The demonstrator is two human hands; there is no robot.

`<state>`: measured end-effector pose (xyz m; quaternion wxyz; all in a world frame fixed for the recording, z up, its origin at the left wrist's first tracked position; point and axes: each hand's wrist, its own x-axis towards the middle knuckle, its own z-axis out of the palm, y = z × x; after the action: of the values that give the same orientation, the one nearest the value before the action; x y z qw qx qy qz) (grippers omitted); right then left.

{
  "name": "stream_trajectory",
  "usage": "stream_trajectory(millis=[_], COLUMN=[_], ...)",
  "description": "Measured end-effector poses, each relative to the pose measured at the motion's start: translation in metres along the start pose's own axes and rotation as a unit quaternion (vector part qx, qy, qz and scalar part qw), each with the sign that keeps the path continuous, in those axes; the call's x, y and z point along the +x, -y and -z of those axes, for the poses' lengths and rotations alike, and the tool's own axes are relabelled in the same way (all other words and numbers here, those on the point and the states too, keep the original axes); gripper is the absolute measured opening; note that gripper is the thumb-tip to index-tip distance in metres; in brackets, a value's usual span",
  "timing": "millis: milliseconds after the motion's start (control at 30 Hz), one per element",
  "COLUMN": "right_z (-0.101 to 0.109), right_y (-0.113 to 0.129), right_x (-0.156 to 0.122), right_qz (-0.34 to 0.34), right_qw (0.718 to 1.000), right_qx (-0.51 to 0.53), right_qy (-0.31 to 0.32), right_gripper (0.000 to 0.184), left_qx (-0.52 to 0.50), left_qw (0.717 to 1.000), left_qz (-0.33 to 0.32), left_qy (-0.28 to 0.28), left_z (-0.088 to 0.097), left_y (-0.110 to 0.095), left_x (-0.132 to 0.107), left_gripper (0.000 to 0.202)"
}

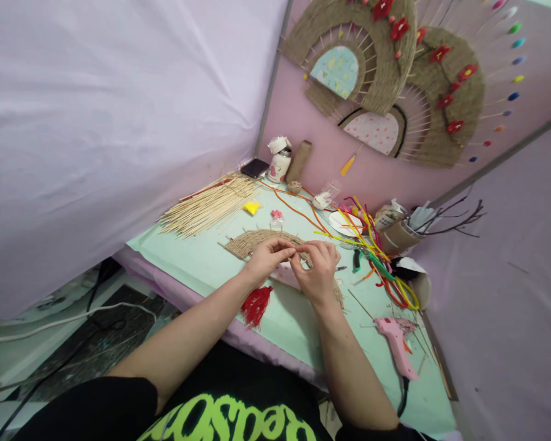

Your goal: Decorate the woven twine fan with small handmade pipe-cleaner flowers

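My left hand point(269, 257) and my right hand point(319, 264) meet fingertip to fingertip above a half-round fan point(245, 242) wound with brown twine. Both are closed in a pinch. Whatever sits between the fingertips is too small to make out. The fan lies on the table, its lower middle a pale panel with pink dots point(285, 275), partly covered by my hands. Below my left hand a red tassel point(256, 306) hangs at the fan's lower edge. Just beyond the fan lie a small clear bag with pink bits point(276, 218) and a yellow packet point(251, 208).
Bamboo sticks point(206, 205) are heaped at the left back. At right lie a pink glue gun point(397, 346), green-handled pliers point(376, 262) and coloured pipe cleaners point(406, 294). A twine cone point(299, 160) and a jar point(279, 165) stand behind. Finished fans point(386, 73) hang on the back wall.
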<state>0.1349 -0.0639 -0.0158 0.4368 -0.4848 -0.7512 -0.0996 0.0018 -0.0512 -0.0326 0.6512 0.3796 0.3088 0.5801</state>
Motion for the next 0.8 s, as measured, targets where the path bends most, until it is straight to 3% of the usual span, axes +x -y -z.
stream_trajectory(millis=[167, 267, 333, 433, 533, 667, 800], right_z=[0.01, 0.021, 0.017, -0.012, -0.058, -0.103, -0.119], right_y=[0.002, -0.007, -0.02, -0.048, -0.072, -0.086, -0.09], right_x=[0.003, 0.026, 0.051, 0.091, 0.116, 0.123, 0.122], right_qz=[-0.054, -0.128, -0.16, -0.122, -0.094, -0.082, -0.058], right_qw=[0.996, 0.976, 0.969, 0.982, 0.963, 0.948, 0.937], right_qx=[0.064, 0.174, 0.183, 0.109, -0.035, -0.074, -0.089], right_qy=[0.02, 0.032, 0.033, 0.092, 0.25, 0.297, 0.334], right_gripper=[0.002, 0.003, 0.007, 0.01, 0.017, 0.017, 0.019], left_qx=[0.054, 0.01, -0.046, -0.116, -0.146, -0.151, -0.144], left_qw=[0.998, 1.0, 0.998, 0.992, 0.986, 0.984, 0.985], left_qz=[-0.019, 0.001, 0.023, 0.049, 0.065, 0.079, 0.087], left_qy=[-0.001, -0.022, -0.029, -0.03, -0.04, -0.051, -0.046], left_z=[0.001, 0.0, -0.001, 0.0, 0.001, 0.003, 0.004], left_y=[0.002, 0.0, -0.002, -0.007, -0.01, -0.01, -0.007], left_x=[0.0, 0.0, 0.0, 0.0, 0.0, 0.001, 0.003], left_gripper=[0.021, 0.023, 0.029, 0.038, 0.036, 0.033, 0.033])
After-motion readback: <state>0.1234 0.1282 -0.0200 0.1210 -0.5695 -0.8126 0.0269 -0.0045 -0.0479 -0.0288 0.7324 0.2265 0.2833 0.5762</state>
